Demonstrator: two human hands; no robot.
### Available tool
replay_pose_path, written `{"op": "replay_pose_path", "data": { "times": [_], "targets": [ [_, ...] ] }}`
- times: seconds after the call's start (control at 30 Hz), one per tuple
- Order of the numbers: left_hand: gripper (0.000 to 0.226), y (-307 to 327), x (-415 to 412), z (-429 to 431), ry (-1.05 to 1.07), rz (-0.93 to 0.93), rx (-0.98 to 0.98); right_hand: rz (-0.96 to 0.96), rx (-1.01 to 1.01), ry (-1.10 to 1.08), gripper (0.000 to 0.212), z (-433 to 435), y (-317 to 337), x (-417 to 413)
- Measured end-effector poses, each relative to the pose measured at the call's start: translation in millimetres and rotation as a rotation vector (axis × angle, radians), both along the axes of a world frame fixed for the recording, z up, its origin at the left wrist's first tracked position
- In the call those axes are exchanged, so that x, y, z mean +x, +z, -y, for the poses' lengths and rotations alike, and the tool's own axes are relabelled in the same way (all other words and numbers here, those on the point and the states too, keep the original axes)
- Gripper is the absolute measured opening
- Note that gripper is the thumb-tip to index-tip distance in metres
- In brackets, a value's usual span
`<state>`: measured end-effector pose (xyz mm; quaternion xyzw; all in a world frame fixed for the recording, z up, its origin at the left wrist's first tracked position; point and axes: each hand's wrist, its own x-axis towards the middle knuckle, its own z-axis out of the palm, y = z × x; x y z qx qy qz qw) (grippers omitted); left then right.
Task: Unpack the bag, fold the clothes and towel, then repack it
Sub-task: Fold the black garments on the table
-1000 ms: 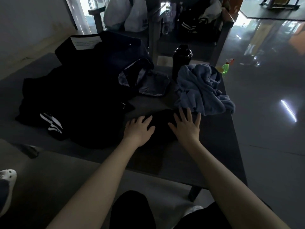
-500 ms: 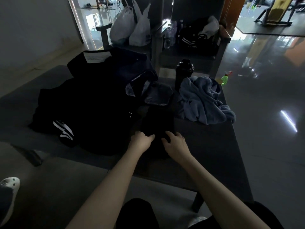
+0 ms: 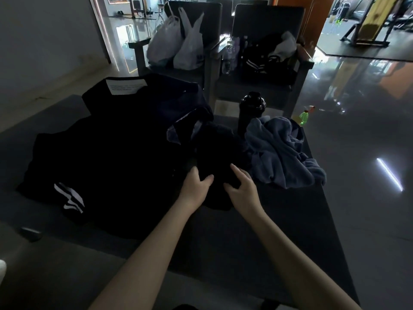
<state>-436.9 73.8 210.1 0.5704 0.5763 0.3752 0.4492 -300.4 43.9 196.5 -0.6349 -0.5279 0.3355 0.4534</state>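
Head view: my left hand (image 3: 196, 186) grips the near-left edge of the black garment (image 3: 218, 153), fingers curled into the cloth. The garment's long axis runs away from me, between both hands. My right hand (image 3: 242, 186) touches its right edge, fingers apart and half-curled; I cannot tell whether they pinch. The towel (image 3: 281, 153) lies just beside.

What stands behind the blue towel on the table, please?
A black bottle stands just behind the towel, on its left side; the towel covers part of its base. Farther back a small green bottle shows, with its lower part hidden.
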Motion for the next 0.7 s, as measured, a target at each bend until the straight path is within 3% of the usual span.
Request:
{"op": "replay_pose_path", "data": {
  "times": [0.1,0.23,0.3,0.43,0.5,0.63,0.7],
  "targets": [
    [0.042,8,4,-29,-0.048,0.036,-0.031,0.009,-0.004,-0.005,0.059,-33,-1,4],
    [0.065,0,8,-63,-0.056,-0.108,-0.048,0.105,-0.018,-0.017,0.059,-70,-9,7],
    [0.067,-14,9,-73,-0.034,-0.311,0.002,0.228,-0.056,0.013,0.059,-78,-19,7],
    [0.05,-45,2,-75,-0.073,-0.948,0.227,0.517,-0.119,0.062,0.057,-80,-40,4],
    [0.049,-48,1,-75,-0.065,-1.092,0.261,0.609,-0.13,0.058,0.056,-82,-41,2],
    [0.05,-33,-2,-72,-0.132,-1.059,0.159,0.618,-0.208,0.087,0.056,-79,-31,-1],
    [0.046,-26,-14,-59,-0.133,-1.034,0.269,0.583,-0.195,0.093,0.054,-66,-26,-7]
  ]
}}
